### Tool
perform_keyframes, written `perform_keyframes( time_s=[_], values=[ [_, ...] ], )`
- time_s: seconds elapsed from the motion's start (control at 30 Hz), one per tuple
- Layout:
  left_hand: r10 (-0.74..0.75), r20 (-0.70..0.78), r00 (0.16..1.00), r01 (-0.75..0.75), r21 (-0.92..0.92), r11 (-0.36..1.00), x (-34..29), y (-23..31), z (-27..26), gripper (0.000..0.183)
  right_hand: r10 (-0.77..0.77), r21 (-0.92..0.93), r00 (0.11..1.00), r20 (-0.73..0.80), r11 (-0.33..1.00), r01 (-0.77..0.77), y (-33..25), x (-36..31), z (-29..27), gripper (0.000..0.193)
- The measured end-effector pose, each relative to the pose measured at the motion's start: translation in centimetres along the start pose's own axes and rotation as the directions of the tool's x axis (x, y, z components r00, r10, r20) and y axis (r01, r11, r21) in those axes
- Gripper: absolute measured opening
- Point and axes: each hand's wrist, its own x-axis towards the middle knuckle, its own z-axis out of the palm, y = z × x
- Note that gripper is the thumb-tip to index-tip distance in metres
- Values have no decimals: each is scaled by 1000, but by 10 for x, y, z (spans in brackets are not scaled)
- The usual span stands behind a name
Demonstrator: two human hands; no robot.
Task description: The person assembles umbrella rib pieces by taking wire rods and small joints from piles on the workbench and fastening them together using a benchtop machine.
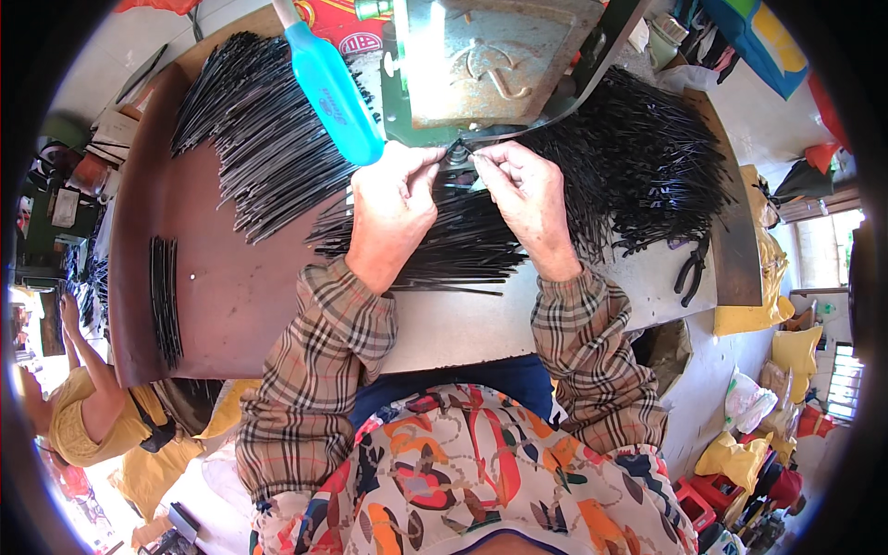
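At the working point of a metal press [504,74] my two hands meet, fingertips close together. My left hand [393,203] is closed in a pinch, and my right hand [527,194] pinches from the other side. A thin black piece [454,146] shows between them; its full length is hidden by the fingers and the machine. Just beneath the hands lies a loose pile of thin black rods [444,236]. A bright blue paddle-shaped piece [338,97] on a pale stem slants down beside my left hand.
Large heaps of black rods lie on the left [277,139] and right [661,157] of the table [231,305]. A small rod bundle [165,301] is at its left edge, black-handled pliers [692,270] at its right. Another person [92,407] works at far left. Yellow sacks [795,351] stand right.
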Motion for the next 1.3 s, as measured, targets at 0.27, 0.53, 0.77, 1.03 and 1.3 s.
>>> perform_keyframes(
  time_s=[0.27,0.53,0.77,1.03,1.3],
  values=[
    [189,130,973,-222,337,915,6,1,-6,25,45,45,998,45,998,-47,0,5,-3,12],
    [149,193,970,-216,392,894,10,14,-7,27,69,4,996,64,998,-70,-1,7,-6,13],
    [153,77,985,-170,344,923,11,12,0,16,60,70,996,61,995,-65,1,6,-8,13],
    [-365,461,809,555,-394,733,6,25,-27,22,102,41,956,277,992,-118,-33,-12,-12,12],
    [-383,459,802,558,-804,204,-25,31,7,18,204,637,960,193,718,-281,-26,-49,-16,29]
  ],
)
